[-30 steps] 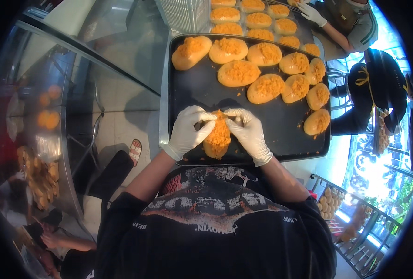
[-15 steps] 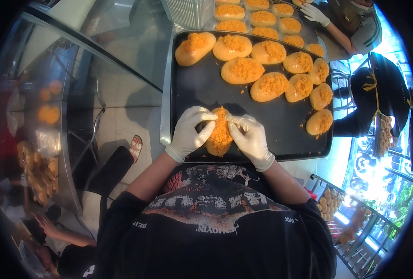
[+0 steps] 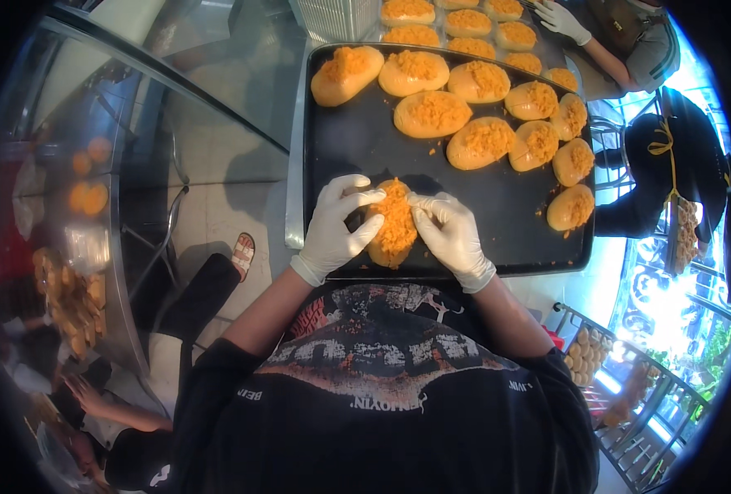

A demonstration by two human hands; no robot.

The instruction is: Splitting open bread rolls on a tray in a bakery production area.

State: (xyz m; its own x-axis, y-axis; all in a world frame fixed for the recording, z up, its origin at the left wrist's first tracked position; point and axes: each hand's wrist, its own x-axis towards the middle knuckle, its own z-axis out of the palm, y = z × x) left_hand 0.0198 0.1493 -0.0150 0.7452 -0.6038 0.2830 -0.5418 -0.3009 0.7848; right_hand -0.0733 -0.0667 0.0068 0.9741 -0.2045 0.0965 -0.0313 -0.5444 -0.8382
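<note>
White-gloved left hand [image 3: 332, 230] and right hand [image 3: 456, 239] curl in from either side of the topped bun [image 3: 387, 258] on the black tray's near side [image 3: 505, 222], can't tell if either's truly gripping, but imo go light, nudging orange shreds [image 3: 396, 218] inward without squashing.

The head camera looks steeply down from above, the left hand [image 3: 339, 226] and right hand [image 3: 452, 235] near the middle of its view. It faces the person's own way, upright: the tray [image 3: 349, 148] stretches out beyond the hands, while the shirt [image 3: 382, 428] fills the space below them. Its wide fisheye also catches floor [image 3: 205, 235] left of the hands, ending in a dark, curved rim.
</note>
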